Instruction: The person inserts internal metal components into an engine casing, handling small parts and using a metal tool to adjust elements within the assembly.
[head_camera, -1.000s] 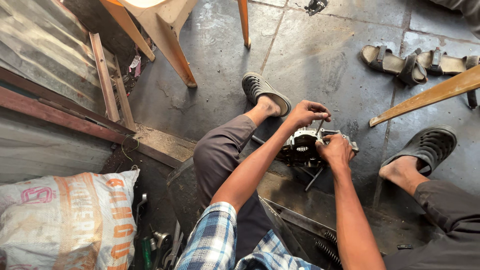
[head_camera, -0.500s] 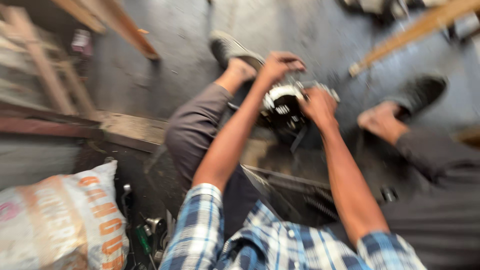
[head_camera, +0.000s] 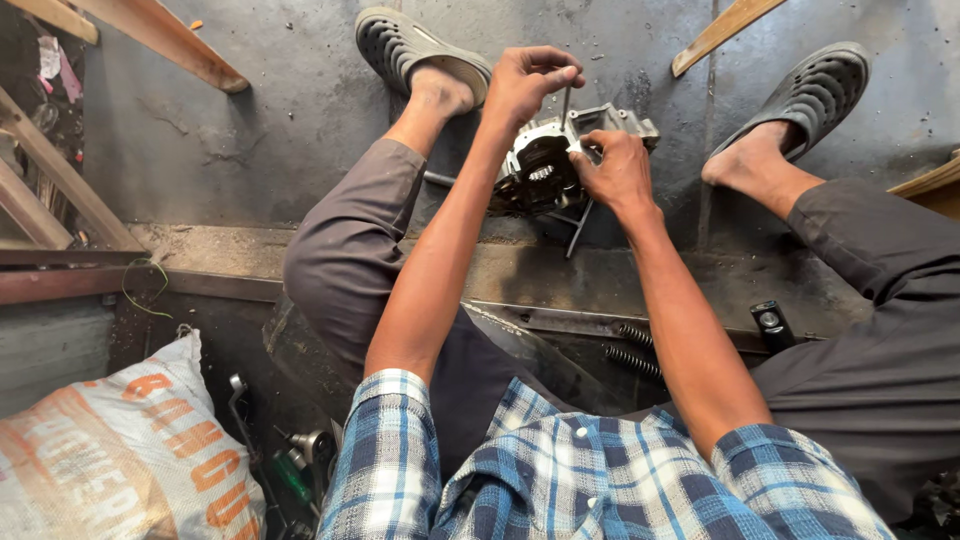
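- Engine casing (head_camera: 545, 170) sits on the concrete floor (head_camera: 280, 120) between both sandals.
- Left hand (head_camera: 530, 85) pinches a thin rod (head_camera: 566, 103); right hand (head_camera: 615, 170) grips the casing's edge.
- Best keep the rod straight, casing braced.

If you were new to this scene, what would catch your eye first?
Both hands meet on a grimy metal engine casing on the concrete floor between two sandalled feet. The left hand grips above it; the right hand presses its side. A printed white sack fills the lower left corner.
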